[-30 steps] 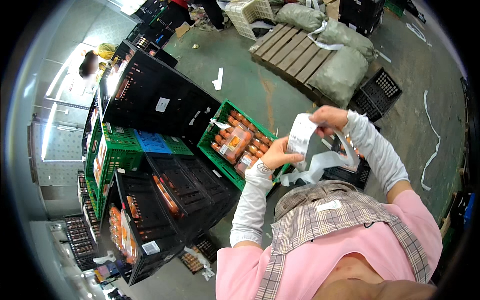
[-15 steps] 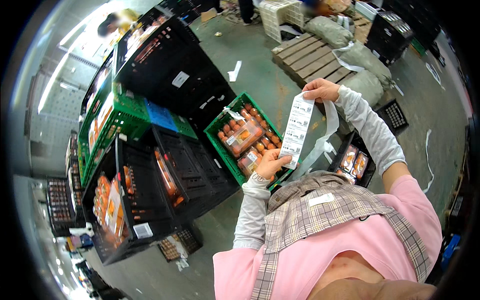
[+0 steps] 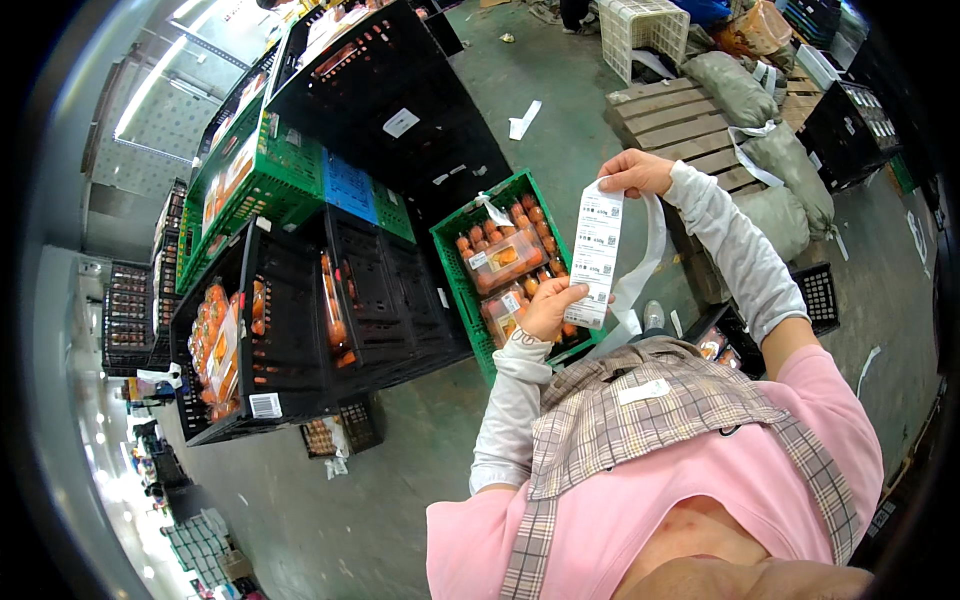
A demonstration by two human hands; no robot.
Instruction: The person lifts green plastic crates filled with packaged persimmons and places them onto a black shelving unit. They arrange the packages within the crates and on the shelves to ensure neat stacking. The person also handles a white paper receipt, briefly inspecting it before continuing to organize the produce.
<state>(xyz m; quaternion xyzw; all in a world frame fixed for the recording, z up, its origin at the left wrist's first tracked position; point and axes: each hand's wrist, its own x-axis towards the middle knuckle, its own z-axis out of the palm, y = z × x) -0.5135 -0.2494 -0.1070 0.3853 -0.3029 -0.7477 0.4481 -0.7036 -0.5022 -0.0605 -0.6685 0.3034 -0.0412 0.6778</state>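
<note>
Between my two hands a strip of white printed labels (image 3: 594, 245) hangs taut. My right hand (image 3: 638, 173) pinches its upper end, from which more white backing ribbon (image 3: 648, 250) loops down behind. My left hand (image 3: 553, 308) grips the lower end between thumb and fingers. Just beyond my left hand stands a green crate (image 3: 447, 240) with clear packs of orange-red fruit (image 3: 505, 258), which look like small tomatoes. A white scrap lies across the packs at the crate's far side.
Stacked black crates (image 3: 400, 290) of fruit packs rise at left, with green crates (image 3: 300, 180) among them. A wooden pallet (image 3: 680, 120) with grey-green sacks (image 3: 775, 160) lies at far right. Close to my right side sits a black crate (image 3: 722, 335) of packs.
My view has shifted, so the crates and pallet sit differently in it. Both hands still hold the label strip, and its lower end is now slightly higher against the green crate.
</note>
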